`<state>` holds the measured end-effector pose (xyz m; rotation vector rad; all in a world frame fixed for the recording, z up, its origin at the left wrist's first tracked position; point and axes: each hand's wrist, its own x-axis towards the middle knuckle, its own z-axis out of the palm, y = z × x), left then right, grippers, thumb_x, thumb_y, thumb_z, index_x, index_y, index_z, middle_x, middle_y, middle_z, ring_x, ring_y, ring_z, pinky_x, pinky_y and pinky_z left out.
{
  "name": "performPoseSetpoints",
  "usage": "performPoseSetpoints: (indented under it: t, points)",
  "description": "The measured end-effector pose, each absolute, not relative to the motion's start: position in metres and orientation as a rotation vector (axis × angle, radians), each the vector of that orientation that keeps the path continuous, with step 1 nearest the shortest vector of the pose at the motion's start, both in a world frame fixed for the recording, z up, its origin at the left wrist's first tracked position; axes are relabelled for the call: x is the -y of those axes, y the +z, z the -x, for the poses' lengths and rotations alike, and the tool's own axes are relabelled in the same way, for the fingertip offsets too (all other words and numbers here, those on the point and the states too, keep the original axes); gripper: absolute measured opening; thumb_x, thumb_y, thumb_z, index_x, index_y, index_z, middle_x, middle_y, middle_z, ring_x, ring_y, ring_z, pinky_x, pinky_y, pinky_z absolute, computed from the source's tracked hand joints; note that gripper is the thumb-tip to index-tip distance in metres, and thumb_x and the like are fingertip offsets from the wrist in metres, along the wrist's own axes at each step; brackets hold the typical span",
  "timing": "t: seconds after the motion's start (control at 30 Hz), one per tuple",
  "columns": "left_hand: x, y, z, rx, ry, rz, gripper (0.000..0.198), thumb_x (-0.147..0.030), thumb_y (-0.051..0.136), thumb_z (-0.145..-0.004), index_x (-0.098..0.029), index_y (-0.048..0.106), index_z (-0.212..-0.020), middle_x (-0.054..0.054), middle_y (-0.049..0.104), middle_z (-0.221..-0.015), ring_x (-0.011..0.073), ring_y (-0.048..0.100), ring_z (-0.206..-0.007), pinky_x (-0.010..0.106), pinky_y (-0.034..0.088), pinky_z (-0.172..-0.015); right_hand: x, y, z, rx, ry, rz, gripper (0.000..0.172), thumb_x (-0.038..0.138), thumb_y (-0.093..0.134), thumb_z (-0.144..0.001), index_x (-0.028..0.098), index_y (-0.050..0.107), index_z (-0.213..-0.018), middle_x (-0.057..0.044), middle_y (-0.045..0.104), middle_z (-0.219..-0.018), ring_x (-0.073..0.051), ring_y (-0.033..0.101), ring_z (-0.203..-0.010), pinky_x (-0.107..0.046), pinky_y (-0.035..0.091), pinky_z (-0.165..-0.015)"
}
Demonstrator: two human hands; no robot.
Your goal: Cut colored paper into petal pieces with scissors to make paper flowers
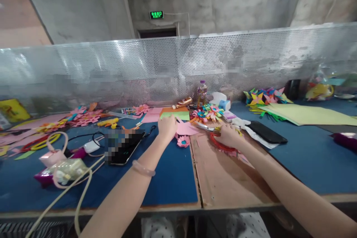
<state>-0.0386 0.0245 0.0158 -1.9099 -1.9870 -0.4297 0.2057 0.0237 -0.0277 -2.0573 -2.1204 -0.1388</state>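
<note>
My left hand (167, 128) reaches to the middle of the table, its fingers closed at the edge of a piece of pink paper (187, 128). Just below that paper lies a pink paper flower (183, 141) with a blue centre. To the right, my right hand (230, 136) is curled over the red handle of a pair of scissors (219, 143), whose blades point left toward the pink paper. Its fingertips are partly hidden. Green paper (181, 115) and orange paper lie behind my left hand. Multicoloured paper flowers (213, 111) sit behind the scissors.
Phones lie left (126, 150) and right (267, 132). Cables (83, 176) cross the left front near a plastic-wrapped bundle. A drink bottle (202, 95) stands by the perforated metal partition (134, 67). Yellow paper sheets (309, 113) lie at right, finished-looking paper flowers (86, 116) at left.
</note>
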Motion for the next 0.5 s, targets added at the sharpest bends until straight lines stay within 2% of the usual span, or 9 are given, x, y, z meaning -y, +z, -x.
performPoseSetpoints:
  t: [0.07,0.17,0.3,0.5]
  points:
    - [-0.02,0.014,0.036,1.954,-0.407,1.954,0.027,-0.026,0.037,-0.082,-0.014,0.058,-0.092,0.012,0.064,-0.084,0.0244,0.059,-0.084,0.035,0.038,-0.075,-0.022,-0.03,-0.201,2.056,-0.099,2.041,0.063,0.049,0.049,-0.07,0.008,0.048,-0.119,-0.02,0.051,-0.113,-0.033,0.046,-0.105,-0.04,0.034,-0.084]
    - [-0.012,0.011,0.031,1.897,-0.372,1.997,0.026,-0.025,0.04,-0.081,-0.013,0.059,-0.093,0.012,0.064,-0.083,0.0245,0.058,-0.084,0.035,0.038,-0.074,-0.023,-0.036,-0.198,2.102,-0.037,1.985,0.052,0.049,0.048,-0.071,0.014,0.055,-0.109,-0.016,0.051,-0.112,-0.033,0.043,-0.106,-0.04,0.034,-0.083]
    - [-0.003,0.014,0.024,1.885,-0.351,2.028,0.027,-0.029,0.041,-0.081,-0.012,0.061,-0.089,0.014,0.064,-0.085,0.0272,0.058,-0.086,0.037,0.038,-0.072,-0.025,-0.039,-0.2,2.137,-0.05,1.934,0.046,0.046,0.046,-0.074,0.017,0.054,-0.109,-0.014,0.05,-0.111,-0.032,0.042,-0.106,-0.041,0.034,-0.082]
    - [0.033,0.037,0.007,1.891,-0.251,2.172,0.032,-0.037,0.038,-0.083,-0.014,0.059,-0.089,0.013,0.065,-0.08,0.0258,0.061,-0.08,0.036,0.04,-0.069,-0.021,-0.036,-0.202,2.347,-0.151,1.808,0.04,0.037,0.04,-0.081,0.011,0.055,-0.107,-0.019,0.054,-0.103,-0.031,0.046,-0.1,-0.039,0.034,-0.08]
